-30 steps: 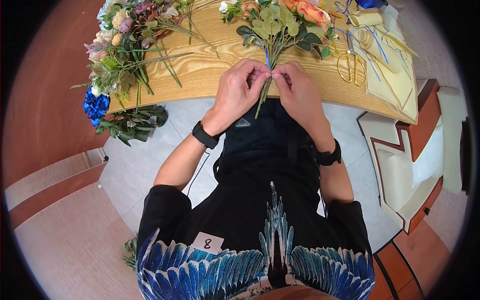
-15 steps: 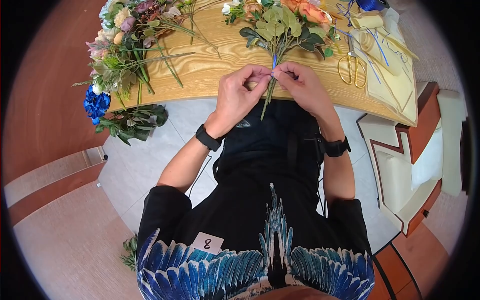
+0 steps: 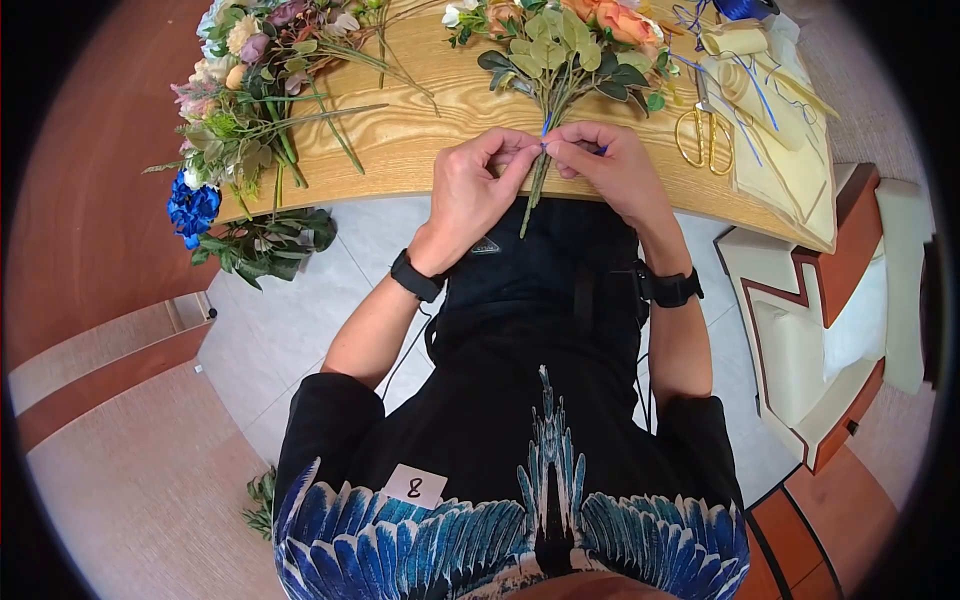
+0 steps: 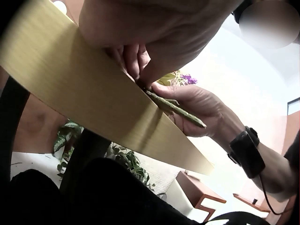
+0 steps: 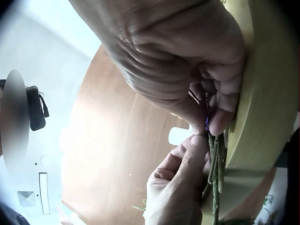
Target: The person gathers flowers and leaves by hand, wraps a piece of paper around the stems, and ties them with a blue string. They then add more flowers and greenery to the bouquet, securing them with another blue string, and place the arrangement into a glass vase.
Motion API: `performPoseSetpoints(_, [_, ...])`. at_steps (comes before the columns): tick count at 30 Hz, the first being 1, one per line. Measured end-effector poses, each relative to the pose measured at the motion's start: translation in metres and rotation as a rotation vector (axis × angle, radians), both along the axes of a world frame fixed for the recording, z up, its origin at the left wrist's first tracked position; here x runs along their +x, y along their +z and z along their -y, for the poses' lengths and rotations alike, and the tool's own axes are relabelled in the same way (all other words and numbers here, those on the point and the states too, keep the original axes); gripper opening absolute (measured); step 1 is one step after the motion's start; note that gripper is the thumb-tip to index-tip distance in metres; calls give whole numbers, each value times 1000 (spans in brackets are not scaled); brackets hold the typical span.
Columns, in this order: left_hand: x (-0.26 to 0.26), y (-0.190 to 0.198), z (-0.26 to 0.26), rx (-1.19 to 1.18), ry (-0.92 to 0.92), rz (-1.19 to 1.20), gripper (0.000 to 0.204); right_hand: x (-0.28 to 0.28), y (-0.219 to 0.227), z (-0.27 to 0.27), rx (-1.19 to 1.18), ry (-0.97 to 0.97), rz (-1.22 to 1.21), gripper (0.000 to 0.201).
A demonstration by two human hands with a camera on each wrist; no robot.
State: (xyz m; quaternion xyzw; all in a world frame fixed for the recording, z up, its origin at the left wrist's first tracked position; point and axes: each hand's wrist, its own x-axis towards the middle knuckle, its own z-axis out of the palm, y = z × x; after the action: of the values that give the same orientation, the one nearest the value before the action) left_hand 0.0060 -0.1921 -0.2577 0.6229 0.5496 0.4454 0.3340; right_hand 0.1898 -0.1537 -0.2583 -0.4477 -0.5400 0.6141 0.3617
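Slightly outward to the right since the earliest frame, our right grip (image 3: 607,168) and forearm have shifted, and the lower ends of the stems (image 3: 536,195) have swung a little the same way. We have the leafy bunch (image 3: 548,48) lying over the desk (image 3: 412,150), its stems crossing the middle of the near edge and their tips jutting past it. Both grips are closed: the right pinches the blue ribbon (image 3: 547,122) against the stems, and our left grip (image 3: 470,180) pinches it just beside. We judge the bunch light, its stems stiff but bendable and rough enough not to slide much, the leaves soft and easily crushed; the ribbon looks limp and slippery. Our best hold would be round the gathered stems just below the ribbon, clear of the leaves, with the ribbon pinched between fingertips.
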Motion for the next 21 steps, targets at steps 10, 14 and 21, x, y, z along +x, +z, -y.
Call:
performPoseSetpoints(10, [-23, 13, -24, -234, -226, -5, 15, 3, -3, -2, -6, 42, -6, 23])
performPoseSetpoints(14, [-23, 8, -26, -292, -274, 182, 12, 5, -8, -3, 5, 55, 4, 23])
performPoseSetpoints(21, [-26, 15, -29, -323, -335, 250, 16, 5, -5, -3, -7, 56, -14, 22])
